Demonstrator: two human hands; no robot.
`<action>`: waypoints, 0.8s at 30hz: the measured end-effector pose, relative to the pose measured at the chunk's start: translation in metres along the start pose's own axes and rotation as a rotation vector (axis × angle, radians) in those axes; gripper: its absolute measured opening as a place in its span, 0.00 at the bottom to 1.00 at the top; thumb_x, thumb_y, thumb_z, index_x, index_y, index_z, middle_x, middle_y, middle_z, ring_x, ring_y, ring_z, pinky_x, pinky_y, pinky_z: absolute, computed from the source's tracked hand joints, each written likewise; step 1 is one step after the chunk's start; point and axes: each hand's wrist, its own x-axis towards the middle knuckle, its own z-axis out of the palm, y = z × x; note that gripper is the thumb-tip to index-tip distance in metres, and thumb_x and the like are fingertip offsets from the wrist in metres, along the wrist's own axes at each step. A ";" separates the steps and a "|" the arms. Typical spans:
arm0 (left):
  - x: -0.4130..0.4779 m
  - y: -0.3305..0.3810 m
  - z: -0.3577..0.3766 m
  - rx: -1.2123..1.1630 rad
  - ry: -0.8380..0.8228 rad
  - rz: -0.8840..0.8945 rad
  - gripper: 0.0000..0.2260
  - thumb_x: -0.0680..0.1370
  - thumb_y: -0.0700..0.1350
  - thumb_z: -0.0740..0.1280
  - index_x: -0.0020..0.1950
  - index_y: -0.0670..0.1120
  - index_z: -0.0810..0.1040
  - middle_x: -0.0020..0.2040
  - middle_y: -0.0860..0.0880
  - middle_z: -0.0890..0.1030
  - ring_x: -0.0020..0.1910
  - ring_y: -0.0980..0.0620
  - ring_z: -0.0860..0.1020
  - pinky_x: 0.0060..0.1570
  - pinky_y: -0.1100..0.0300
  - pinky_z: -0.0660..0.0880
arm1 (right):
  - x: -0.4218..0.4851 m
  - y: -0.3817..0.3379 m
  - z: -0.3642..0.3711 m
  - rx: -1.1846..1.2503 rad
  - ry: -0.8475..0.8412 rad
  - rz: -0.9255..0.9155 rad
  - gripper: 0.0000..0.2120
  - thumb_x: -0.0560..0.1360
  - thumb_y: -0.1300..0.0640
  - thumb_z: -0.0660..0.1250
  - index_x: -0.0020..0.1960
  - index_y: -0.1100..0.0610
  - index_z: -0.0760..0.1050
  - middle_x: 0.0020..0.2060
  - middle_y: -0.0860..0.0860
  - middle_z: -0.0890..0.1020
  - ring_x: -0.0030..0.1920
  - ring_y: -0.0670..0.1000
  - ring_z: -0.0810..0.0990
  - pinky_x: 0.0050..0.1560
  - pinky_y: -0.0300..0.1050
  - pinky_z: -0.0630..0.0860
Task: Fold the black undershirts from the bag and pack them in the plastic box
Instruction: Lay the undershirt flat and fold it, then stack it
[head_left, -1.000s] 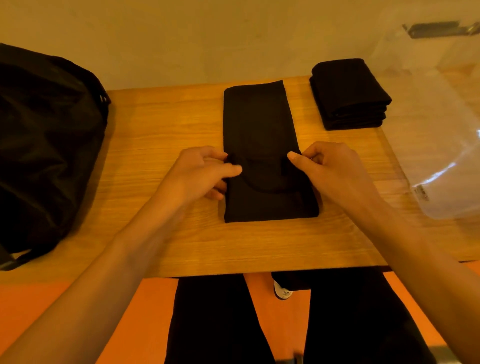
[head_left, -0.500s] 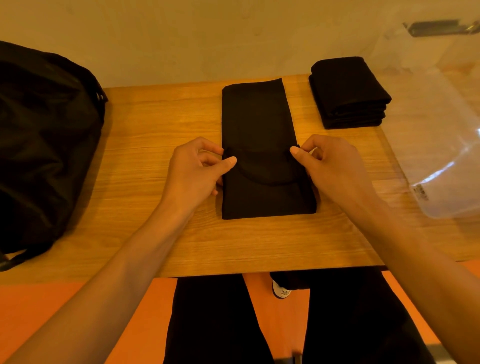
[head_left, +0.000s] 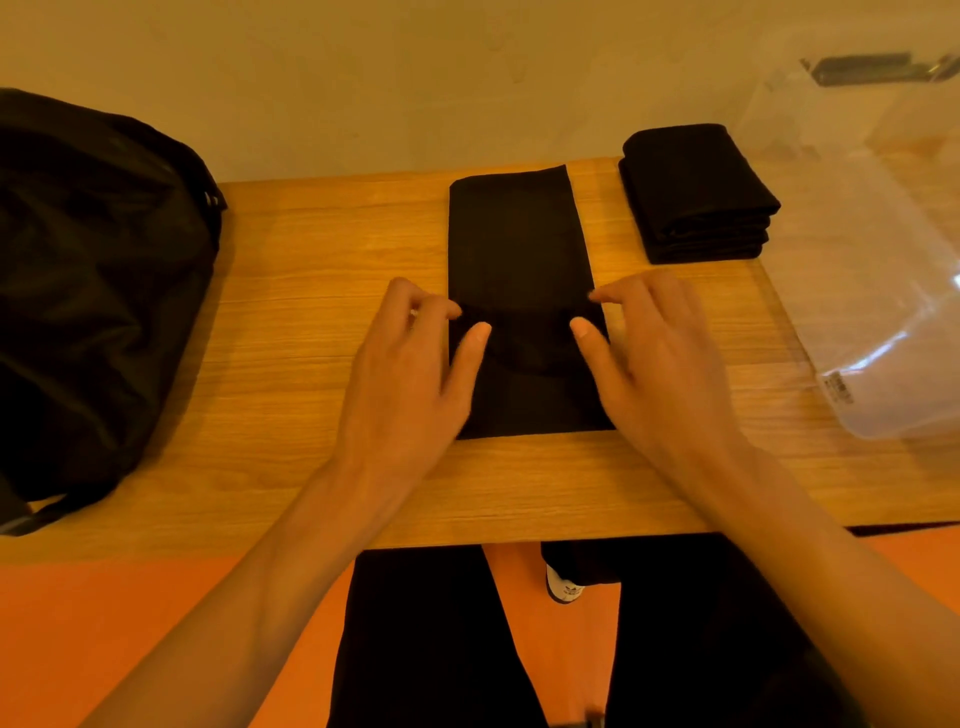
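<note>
A black undershirt (head_left: 519, 244) lies folded into a long narrow strip in the middle of the wooden table (head_left: 311, 322), its near end doubled back over itself. My left hand (head_left: 410, 384) rests at the strip's left edge, thumb flat on the cloth and fingers loose beside it. My right hand (head_left: 660, 374) mirrors it at the right edge, with its thumb on the cloth and its fingers spread. A stack of folded black undershirts (head_left: 696, 192) sits at the back right. The black bag (head_left: 98, 291) stands at the left. The clear plastic box (head_left: 872, 291) is at the right.
A pale wall runs right behind the table's far edge. Below the near edge I see my legs in black trousers, a white shoe (head_left: 563, 590) and an orange floor. The box carries a small label (head_left: 837, 388) near its front corner.
Both hands carried the pinched near end of the undershirt farther away, laid it down and let go. Their fingers are now spread over the edges.
</note>
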 end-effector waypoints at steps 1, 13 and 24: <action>-0.003 0.004 0.003 0.041 -0.072 0.048 0.24 0.84 0.58 0.55 0.72 0.44 0.73 0.69 0.47 0.71 0.64 0.52 0.73 0.63 0.61 0.73 | -0.001 -0.002 0.001 -0.046 -0.068 -0.060 0.25 0.83 0.42 0.54 0.73 0.57 0.69 0.70 0.53 0.73 0.70 0.52 0.70 0.68 0.48 0.70; -0.006 -0.002 0.036 0.327 -0.379 0.083 0.39 0.78 0.71 0.35 0.83 0.50 0.39 0.83 0.50 0.37 0.80 0.55 0.35 0.80 0.51 0.41 | 0.000 0.001 0.023 -0.275 -0.445 -0.026 0.36 0.80 0.35 0.36 0.82 0.53 0.36 0.81 0.50 0.37 0.79 0.48 0.33 0.79 0.50 0.36; -0.008 -0.002 0.037 0.329 -0.261 0.097 0.37 0.80 0.70 0.41 0.83 0.49 0.41 0.82 0.47 0.33 0.80 0.50 0.32 0.80 0.47 0.41 | 0.000 0.003 0.023 -0.261 -0.430 -0.013 0.35 0.79 0.35 0.33 0.82 0.51 0.38 0.81 0.48 0.40 0.80 0.47 0.35 0.80 0.52 0.39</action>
